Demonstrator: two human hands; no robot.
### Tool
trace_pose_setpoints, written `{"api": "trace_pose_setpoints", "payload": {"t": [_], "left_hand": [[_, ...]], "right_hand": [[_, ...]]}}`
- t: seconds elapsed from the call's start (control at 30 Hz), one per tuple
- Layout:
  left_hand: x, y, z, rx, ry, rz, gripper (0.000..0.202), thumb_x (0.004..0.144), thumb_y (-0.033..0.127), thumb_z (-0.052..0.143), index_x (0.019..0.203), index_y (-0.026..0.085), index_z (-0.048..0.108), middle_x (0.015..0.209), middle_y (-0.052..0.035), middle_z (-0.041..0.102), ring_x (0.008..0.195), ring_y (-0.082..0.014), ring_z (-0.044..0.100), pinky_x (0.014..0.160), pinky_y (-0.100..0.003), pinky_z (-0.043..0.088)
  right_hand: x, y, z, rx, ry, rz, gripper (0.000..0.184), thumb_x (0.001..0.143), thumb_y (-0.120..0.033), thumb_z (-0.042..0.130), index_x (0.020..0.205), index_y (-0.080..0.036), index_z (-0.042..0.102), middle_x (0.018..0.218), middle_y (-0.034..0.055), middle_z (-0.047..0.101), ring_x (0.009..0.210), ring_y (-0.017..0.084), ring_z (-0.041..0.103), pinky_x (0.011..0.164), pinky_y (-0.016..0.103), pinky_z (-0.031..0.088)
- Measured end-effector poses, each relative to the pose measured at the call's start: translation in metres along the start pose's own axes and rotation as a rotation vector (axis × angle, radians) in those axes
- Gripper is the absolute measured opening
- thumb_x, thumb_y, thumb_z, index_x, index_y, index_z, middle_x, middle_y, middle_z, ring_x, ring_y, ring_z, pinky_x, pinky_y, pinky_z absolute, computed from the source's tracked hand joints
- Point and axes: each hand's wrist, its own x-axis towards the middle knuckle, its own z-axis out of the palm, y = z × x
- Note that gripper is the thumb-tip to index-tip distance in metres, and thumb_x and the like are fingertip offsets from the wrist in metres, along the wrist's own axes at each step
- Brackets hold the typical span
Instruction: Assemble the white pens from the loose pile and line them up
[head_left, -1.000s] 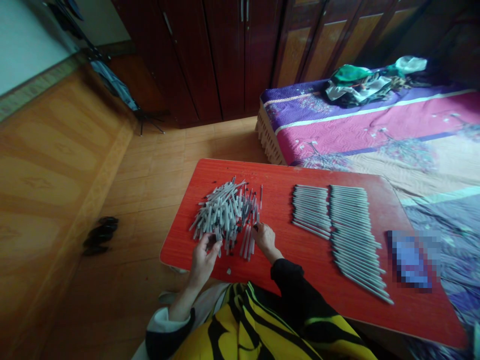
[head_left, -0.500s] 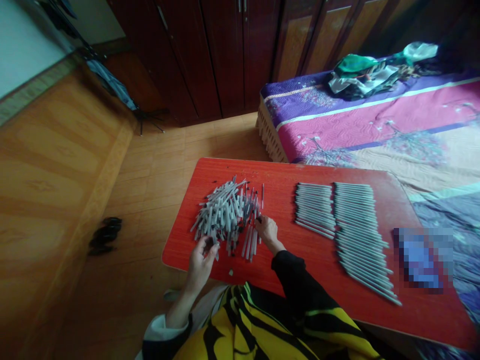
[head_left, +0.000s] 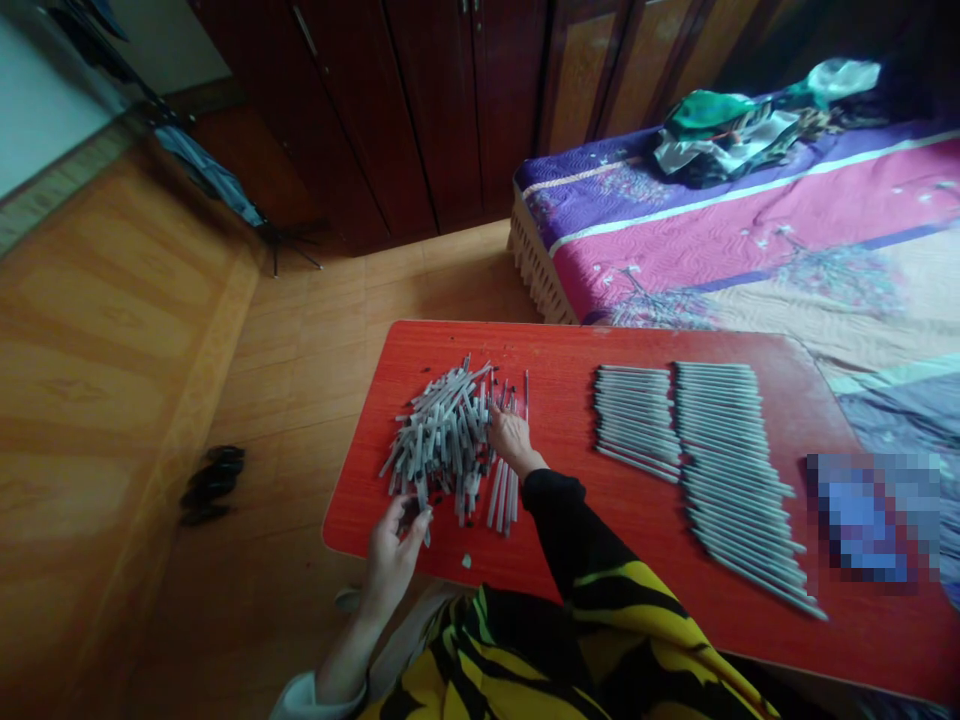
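Note:
A loose heap of slim grey-white pen tubes with black ends [head_left: 442, 440] lies on a red table top [head_left: 630, 525]. My right hand [head_left: 511, 440] rests with its fingertips on the heap's right side, and whether they grip anything is hidden. Just below it, a small bunch of tubes [head_left: 502, 497] lies apart from the heap. My left hand [head_left: 391, 555] is curled at the heap's near edge, its fingers pinching a thin tube [head_left: 427, 530]. Two blocks of tubes lie in tidy side-by-side rows, one [head_left: 637, 422] and another [head_left: 731, 480], right of my hands.
A pixelated object [head_left: 862, 520] lies at the table's right end, beside a quilted bed [head_left: 750, 240] with crumpled cloth [head_left: 750, 130] on it. Dark wardrobe doors [head_left: 420, 120] stand behind. Black footwear [head_left: 210, 485] and a tripod stand [head_left: 277, 235] are on the wooden floor.
My right hand has moved forward and left onto the heap. My left hand has shifted slightly lower at the near edge. The whole view has tilted a little.

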Motion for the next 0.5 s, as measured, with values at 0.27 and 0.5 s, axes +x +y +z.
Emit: {"api": "trace_pose_setpoints", "payload": {"t": [0.27,0.5], "left_hand": [[0.003,0.01,0.01,0.025,0.0,-0.046,0.033,0.073,0.043,0.06,0.09,0.014,0.058,0.083,-0.0075,0.068,0.077,-0.0197,0.064,0.069,-0.027,0.05],[0.013,0.018,0.043,0.02,-0.07,0.017,0.036,0.072,0.042,0.061,0.094,0.013,0.058,0.088,-0.0099,0.068,0.082,-0.022,0.064,0.074,-0.031,0.05]], "right_hand": [[0.011,-0.003,-0.002,0.012,-0.041,-0.067,0.021,0.079,-0.014,0.047,0.096,-0.012,0.059,0.097,0.0151,0.064,0.094,0.023,0.059,0.077,0.03,0.043],[-0.026,0.012,-0.01,0.058,0.04,-0.009,0.027,0.08,-0.028,0.05,0.103,-0.015,0.051,0.097,0.0104,0.063,0.091,0.021,0.058,0.073,0.027,0.043]]}}
